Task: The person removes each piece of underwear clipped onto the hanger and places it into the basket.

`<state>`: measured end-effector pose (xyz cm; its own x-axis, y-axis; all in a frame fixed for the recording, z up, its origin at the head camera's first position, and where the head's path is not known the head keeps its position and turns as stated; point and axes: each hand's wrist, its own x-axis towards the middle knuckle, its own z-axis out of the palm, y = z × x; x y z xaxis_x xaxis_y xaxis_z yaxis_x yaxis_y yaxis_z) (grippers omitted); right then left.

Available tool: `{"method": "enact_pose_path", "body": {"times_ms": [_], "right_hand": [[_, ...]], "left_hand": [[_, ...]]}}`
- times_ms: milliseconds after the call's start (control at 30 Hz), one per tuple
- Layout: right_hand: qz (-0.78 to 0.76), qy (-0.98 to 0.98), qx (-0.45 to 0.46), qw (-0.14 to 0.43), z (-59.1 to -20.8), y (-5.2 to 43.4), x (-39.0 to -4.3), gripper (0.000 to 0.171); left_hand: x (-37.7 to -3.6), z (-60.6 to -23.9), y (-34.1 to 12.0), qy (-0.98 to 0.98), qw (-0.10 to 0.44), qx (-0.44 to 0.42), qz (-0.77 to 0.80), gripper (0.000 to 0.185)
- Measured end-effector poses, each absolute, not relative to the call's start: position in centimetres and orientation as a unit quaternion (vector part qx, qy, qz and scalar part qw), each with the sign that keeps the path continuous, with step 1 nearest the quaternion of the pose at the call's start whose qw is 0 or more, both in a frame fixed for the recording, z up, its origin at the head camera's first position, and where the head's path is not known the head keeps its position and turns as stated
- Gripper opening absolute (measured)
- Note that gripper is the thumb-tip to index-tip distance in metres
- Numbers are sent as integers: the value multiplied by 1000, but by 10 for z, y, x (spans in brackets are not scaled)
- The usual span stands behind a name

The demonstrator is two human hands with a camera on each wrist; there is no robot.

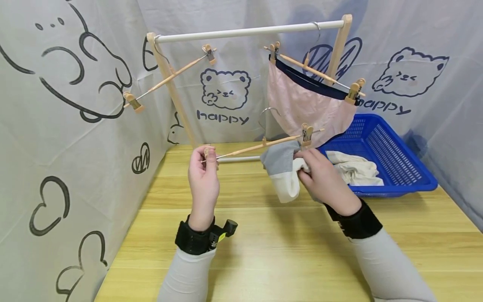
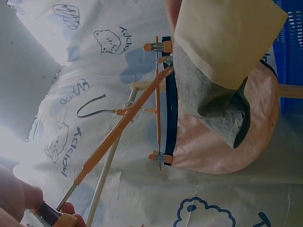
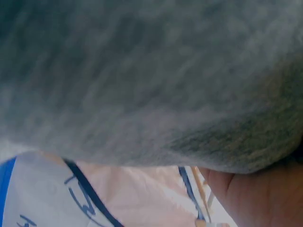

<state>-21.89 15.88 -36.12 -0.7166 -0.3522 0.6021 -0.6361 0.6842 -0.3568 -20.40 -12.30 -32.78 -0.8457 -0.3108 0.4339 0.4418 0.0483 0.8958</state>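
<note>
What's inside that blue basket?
A crumpled cream cloth lies in the basket. Anything beneath the cloth is covered, and the right hand hides part of the basket's near left corner.

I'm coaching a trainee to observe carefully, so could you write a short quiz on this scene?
1. Multiple choice: what colours is the cloth that the right hand grips?
A) Red and black
B) Grey and white
C) Green and yellow

2. True or false: the hanger at the left end of the rail has a garment clipped to it.

3. Fill in: two clips hold the pink garment by its dark ____.

Key:
1. B
2. False; nothing is clipped to that hanger at the left end of the rail.
3. Waistband
</note>
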Motion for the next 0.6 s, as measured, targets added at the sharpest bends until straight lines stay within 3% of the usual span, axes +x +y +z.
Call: {"method": "enact_pose_path", "body": {"times_ms": [600], "right_hand": [[280, -910, 181, 245, -340, 198, -221, 29]], "left_hand": [[-204, -328, -123, -658, 283, -50, -696, 19]]}}
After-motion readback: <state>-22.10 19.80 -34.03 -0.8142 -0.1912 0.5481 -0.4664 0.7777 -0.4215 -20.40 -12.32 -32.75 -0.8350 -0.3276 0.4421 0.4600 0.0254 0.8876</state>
